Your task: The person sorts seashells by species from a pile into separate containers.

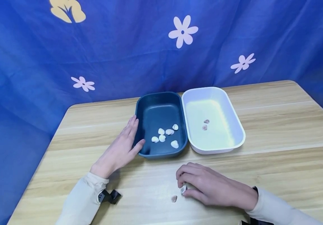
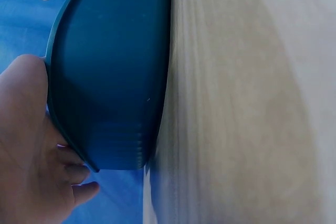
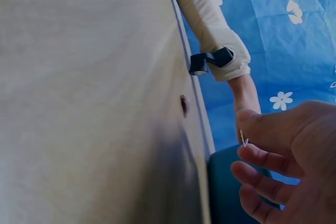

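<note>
In the head view my right hand (image 1: 206, 184) pinches a white seashell (image 1: 183, 189) between thumb and fingers, just above the table; the right wrist view shows only a thin edge of that shell (image 3: 243, 138). A small brownish seashell (image 1: 173, 198) lies on the table beside it. My left hand (image 1: 122, 147) rests on the left rim of a dark blue tray (image 1: 161, 100), fingers extended along the outside and thumb over the edge. Several white seashells (image 1: 162, 138) lie in that tray. Two brownish seashells (image 1: 204, 127) lie in the white tray (image 1: 235, 125) to its right.
Both trays stand side by side towards the back of the wooden table (image 1: 276, 125). Behind the table hangs a blue cloth (image 1: 127, 47) with flower prints. A small black device (image 1: 110, 197) is strapped to the left wrist.
</note>
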Demonstrator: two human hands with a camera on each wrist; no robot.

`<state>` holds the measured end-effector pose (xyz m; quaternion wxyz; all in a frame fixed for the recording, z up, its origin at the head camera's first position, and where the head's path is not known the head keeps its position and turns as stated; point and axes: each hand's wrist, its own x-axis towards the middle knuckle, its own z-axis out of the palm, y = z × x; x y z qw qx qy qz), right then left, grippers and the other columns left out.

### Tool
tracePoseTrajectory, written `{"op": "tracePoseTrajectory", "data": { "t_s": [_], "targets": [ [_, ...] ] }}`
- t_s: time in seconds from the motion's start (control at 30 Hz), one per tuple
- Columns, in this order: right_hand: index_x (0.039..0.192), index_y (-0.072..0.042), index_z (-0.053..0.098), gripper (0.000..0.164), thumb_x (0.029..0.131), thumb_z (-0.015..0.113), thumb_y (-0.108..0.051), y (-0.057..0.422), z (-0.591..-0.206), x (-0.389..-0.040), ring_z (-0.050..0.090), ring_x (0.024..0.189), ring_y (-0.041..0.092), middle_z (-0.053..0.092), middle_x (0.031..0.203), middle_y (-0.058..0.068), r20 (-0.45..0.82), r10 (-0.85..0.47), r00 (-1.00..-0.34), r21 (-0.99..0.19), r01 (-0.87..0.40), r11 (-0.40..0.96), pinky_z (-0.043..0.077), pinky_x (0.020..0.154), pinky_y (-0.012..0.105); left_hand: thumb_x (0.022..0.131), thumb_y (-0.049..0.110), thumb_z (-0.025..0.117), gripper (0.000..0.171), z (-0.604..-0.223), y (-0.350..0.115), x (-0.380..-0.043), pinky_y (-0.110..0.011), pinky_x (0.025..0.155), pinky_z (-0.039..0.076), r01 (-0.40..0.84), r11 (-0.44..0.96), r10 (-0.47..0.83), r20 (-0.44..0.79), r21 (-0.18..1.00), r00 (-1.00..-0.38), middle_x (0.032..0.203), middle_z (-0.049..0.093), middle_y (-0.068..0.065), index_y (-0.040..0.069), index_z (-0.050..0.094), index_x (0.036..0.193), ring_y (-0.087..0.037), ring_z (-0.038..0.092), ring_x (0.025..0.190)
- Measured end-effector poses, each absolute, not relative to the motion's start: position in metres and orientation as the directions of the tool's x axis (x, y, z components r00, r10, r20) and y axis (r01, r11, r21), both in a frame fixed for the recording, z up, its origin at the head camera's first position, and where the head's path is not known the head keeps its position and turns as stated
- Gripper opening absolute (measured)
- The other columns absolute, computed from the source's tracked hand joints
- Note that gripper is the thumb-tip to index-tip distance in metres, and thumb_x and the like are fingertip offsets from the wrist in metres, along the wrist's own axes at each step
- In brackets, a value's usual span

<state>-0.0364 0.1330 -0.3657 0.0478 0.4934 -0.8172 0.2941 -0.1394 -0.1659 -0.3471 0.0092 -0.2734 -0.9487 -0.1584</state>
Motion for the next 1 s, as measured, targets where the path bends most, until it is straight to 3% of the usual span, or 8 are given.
{"op": "tracePoseTrajectory", "data": {
  "t_s": [0.27, 0.47, 0.6, 0.77, 0.83, 1.0],
  "targets": [
    [0.102, -0.014, 0.064, 0.012, 0.091, 0.067, -0.018, 0.144, -0.35, -0.046, 0.055, 0.105, 0.012, 0.059, 0.113, -0.002, 0.431, -0.742, -0.514, -0.429, -0.84, 0.332, 0.047, 0.095, 0.029, 0.102, 0.042, 0.04, 0.074, -0.348, -0.166, -0.139, -0.051, 0.115, 0.02, 0.521, 0.8, 0.514, 0.107, 0.298, -0.851, 0.161, 0.003, -0.014, -0.002, 0.011, 0.153, -0.032, 0.008, 0.147],
    [0.101, -0.013, 0.064, 0.013, 0.088, 0.068, -0.016, 0.158, -0.335, -0.059, 0.057, 0.104, 0.012, 0.059, 0.113, -0.004, 0.506, -0.673, -0.54, -0.442, -0.832, 0.336, 0.047, 0.094, 0.026, 0.102, 0.041, 0.041, 0.074, -0.348, -0.165, -0.141, -0.052, 0.115, 0.02, 0.523, 0.799, 0.515, 0.111, 0.297, -0.85, 0.161, 0.003, -0.014, -0.003, 0.011, 0.153, -0.033, 0.009, 0.147],
    [0.099, -0.011, 0.064, 0.015, 0.086, 0.07, -0.013, 0.168, -0.324, -0.073, 0.057, 0.106, 0.014, 0.06, 0.111, -0.001, 0.549, -0.616, -0.565, -0.452, -0.821, 0.349, 0.042, 0.103, 0.026, 0.101, 0.04, 0.042, 0.073, -0.348, -0.166, -0.14, -0.052, 0.115, 0.02, 0.521, 0.799, 0.513, 0.113, 0.3, -0.851, 0.161, 0.004, -0.014, -0.003, 0.012, 0.153, -0.033, 0.009, 0.147],
    [0.099, -0.009, 0.064, 0.019, 0.083, 0.074, -0.008, 0.178, -0.314, -0.09, 0.057, 0.105, 0.013, 0.061, 0.109, 0.002, 0.55, -0.564, -0.615, -0.482, -0.786, 0.387, 0.04, 0.102, 0.021, 0.101, 0.038, 0.044, 0.073, -0.349, -0.166, -0.14, -0.052, 0.115, 0.02, 0.516, 0.802, 0.51, 0.105, 0.302, -0.854, 0.161, 0.003, -0.014, -0.002, 0.011, 0.153, -0.032, 0.008, 0.147],
    [0.099, -0.009, 0.064, 0.022, 0.082, 0.076, -0.006, 0.181, -0.313, -0.095, 0.056, 0.104, 0.013, 0.061, 0.108, 0.003, 0.546, -0.553, -0.629, -0.483, -0.776, 0.406, 0.042, 0.096, 0.017, 0.101, 0.037, 0.045, 0.073, -0.349, -0.166, -0.14, -0.052, 0.115, 0.02, 0.516, 0.803, 0.509, 0.107, 0.3, -0.854, 0.161, 0.003, -0.014, -0.003, 0.011, 0.153, -0.032, 0.008, 0.147],
    [0.099, -0.01, 0.064, 0.023, 0.08, 0.077, -0.006, 0.188, -0.319, -0.103, 0.057, 0.102, 0.014, 0.061, 0.107, 0.001, 0.518, -0.537, -0.666, -0.483, -0.746, 0.458, 0.043, 0.093, 0.018, 0.101, 0.037, 0.046, 0.074, -0.348, -0.165, -0.139, -0.052, 0.115, 0.02, 0.514, 0.803, 0.505, 0.111, 0.302, -0.856, 0.161, 0.004, -0.013, -0.003, 0.012, 0.153, -0.031, 0.008, 0.147]
  ]
}}
